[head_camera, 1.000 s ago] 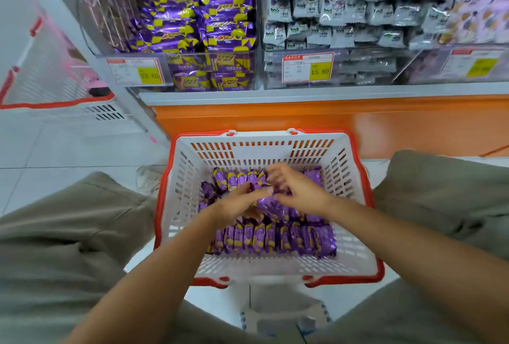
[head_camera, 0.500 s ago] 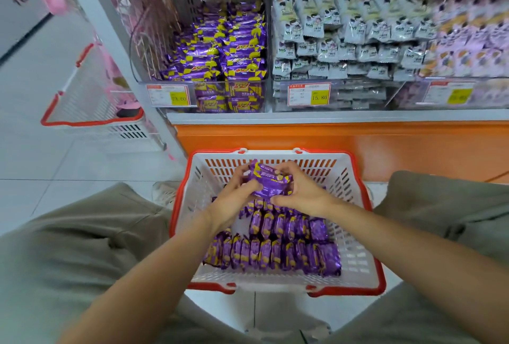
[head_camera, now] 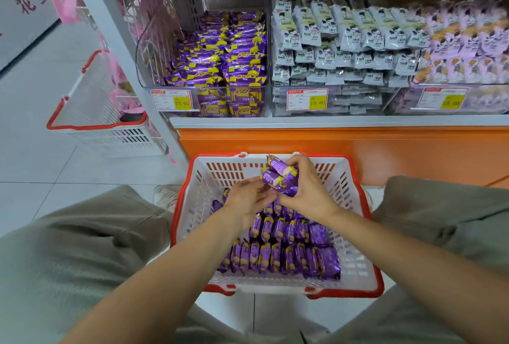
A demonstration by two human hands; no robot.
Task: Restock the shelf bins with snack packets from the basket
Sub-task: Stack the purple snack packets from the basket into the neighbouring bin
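Observation:
A white basket with a red rim [head_camera: 355, 197] stands on the floor between my knees, with rows of purple snack packets [head_camera: 286, 255] in it. My right hand [head_camera: 308, 192] grips a small bunch of purple packets [head_camera: 278, 175] lifted above the basket's far side. My left hand [head_camera: 246, 200] is beside it, its fingertips touching the bunch from the left with fingers fairly straight. Above, on the shelf, a clear bin [head_camera: 220, 68] is piled with the same purple and yellow packets.
To the bin's right are bins of white-green packets [head_camera: 344, 48] and pale pink packets [head_camera: 468, 46]. An orange shelf base [head_camera: 330, 145] stands behind the basket. Another white basket [head_camera: 104, 112] sits at the left by the shelf post. My knees flank the basket.
The bunch of packets has risen out of the basket towards its far rim, held in my right hand. My left hand has eased its hold and now only touches the bunch.

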